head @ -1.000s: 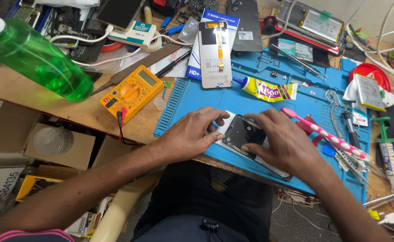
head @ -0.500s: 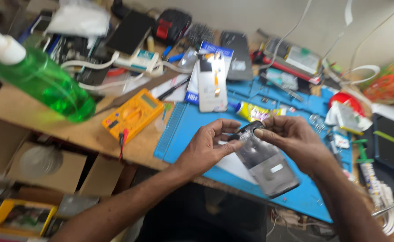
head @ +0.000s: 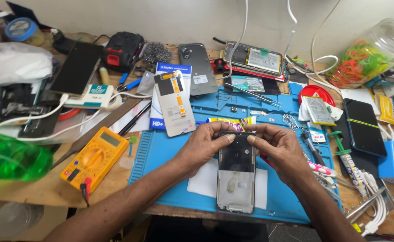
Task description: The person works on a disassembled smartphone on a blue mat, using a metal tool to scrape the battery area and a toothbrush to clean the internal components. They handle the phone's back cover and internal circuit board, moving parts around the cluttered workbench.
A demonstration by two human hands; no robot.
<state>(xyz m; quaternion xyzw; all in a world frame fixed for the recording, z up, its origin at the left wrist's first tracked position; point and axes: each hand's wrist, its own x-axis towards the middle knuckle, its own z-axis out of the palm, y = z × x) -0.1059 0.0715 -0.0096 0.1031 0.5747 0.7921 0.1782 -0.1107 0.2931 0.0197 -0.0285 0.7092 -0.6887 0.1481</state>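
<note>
2 hands meet at the top end of an opened phone frame [head: 236,179] lying lengthwise on the blue repair mat [head: 161,166]. The left hand [head: 204,145] grips the frame's upper corner from 9 o'clock, thumb tip pressed on the top edge; the right hand [head: 281,150] clamps the opposite corner from 3 o'clock. The rest of the frame runs toward 6 o'clock, over a white sheet [head: 203,179]. A yellow multimeter [head: 95,157] sits well off at 9 o'clock, and a loose phone display [head: 174,103] lies near at 11 o'clock.
</note>
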